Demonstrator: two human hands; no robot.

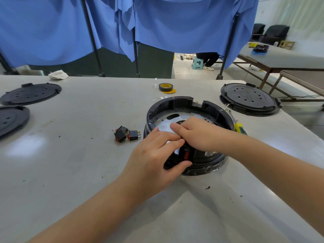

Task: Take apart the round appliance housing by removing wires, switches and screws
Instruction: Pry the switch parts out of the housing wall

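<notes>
A round black housing [177, 102] stands open side up on the grey table, with a perforated metal plate inside. A red rocker switch [186, 154] sits in its near wall. My left hand [154, 158] grips that near wall, thumb below the switch and fingers over the rim. My right hand [194, 133] reaches over the rim from the right, its fingers curled down behind the switch inside the housing. Their tips are hidden. Three removed black and red switches [127, 134] lie on the table left of the housing.
A yellow-handled screwdriver [239, 128] lies right of the housing. Black round covers sit at the far left [30, 93], left edge [10, 119] and far right [249, 99]. A tape roll [166, 87] and a crumpled cloth [58, 74] lie at the back. Blue curtains hang behind.
</notes>
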